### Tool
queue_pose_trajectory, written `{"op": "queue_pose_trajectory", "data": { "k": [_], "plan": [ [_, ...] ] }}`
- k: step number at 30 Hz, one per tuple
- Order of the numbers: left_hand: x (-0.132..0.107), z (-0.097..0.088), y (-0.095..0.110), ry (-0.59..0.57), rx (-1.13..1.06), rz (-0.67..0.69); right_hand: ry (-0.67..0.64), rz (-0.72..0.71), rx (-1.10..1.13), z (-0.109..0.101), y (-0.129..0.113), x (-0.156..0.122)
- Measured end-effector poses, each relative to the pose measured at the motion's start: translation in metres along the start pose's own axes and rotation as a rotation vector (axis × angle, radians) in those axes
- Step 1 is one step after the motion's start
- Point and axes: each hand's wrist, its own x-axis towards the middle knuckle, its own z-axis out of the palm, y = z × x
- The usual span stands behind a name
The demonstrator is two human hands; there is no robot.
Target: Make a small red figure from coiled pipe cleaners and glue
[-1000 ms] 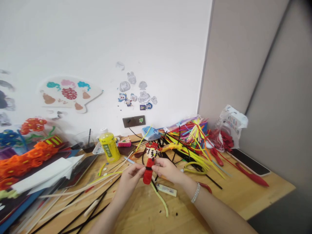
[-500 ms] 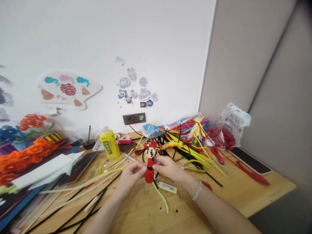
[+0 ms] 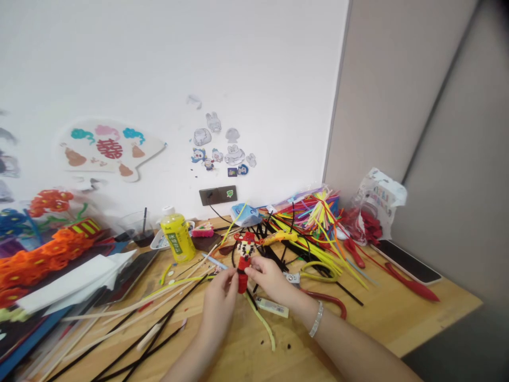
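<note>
Upright between my hands is a small red figure (image 3: pixel 244 263) made of fuzzy pipe cleaners, with a pale face, dark facial details, a red hat and a black belt. My left hand (image 3: pixel 221 291) grips its lower left side near the belt. From the right, my right hand (image 3: pixel 268 276) pinches the body with thumb and fingers, a bracelet on that wrist. Just below the hands lie a pale yellow pipe cleaner (image 3: pixel 262 322) and a small white-and-yellow box (image 3: pixel 272 307). Scissors with yellow handles (image 3: pixel 318 271) rest to the right, partly behind my right hand.
A yellow drink bottle (image 3: pixel 177 237) stands at the back left. Bundles of coloured pipe cleaners (image 3: pixel 306 209) spread across the back. A phone (image 3: pixel 406 262) lies at the right beside a red strip (image 3: pixel 413 283). Orange fuzzy flowers (image 3: pixel 47 260) and white paper (image 3: pixel 75 281) crowd the left.
Both hands and the figure have shifted slightly left. My left hand has turned more upright against the figure, and more of the red handle shows beside my right wrist.
</note>
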Motion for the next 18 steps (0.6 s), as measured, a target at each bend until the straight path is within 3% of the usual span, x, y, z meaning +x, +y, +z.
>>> {"op": "queue_pose_trajectory", "data": {
  "k": [7,10,18],
  "plan": [
    [-0.008,0.01,-0.02,0.002,0.252,0.198,0.098,0.035,0.039,0.011,0.009,-0.003],
    [-0.007,0.01,-0.023,-0.017,0.279,0.192,0.12,0.051,0.006,0.013,0.003,-0.004],
    [0.001,0.0,-0.004,0.004,0.16,0.082,-0.089,-0.039,-0.009,-0.007,-0.01,-0.002]
  ]
}}
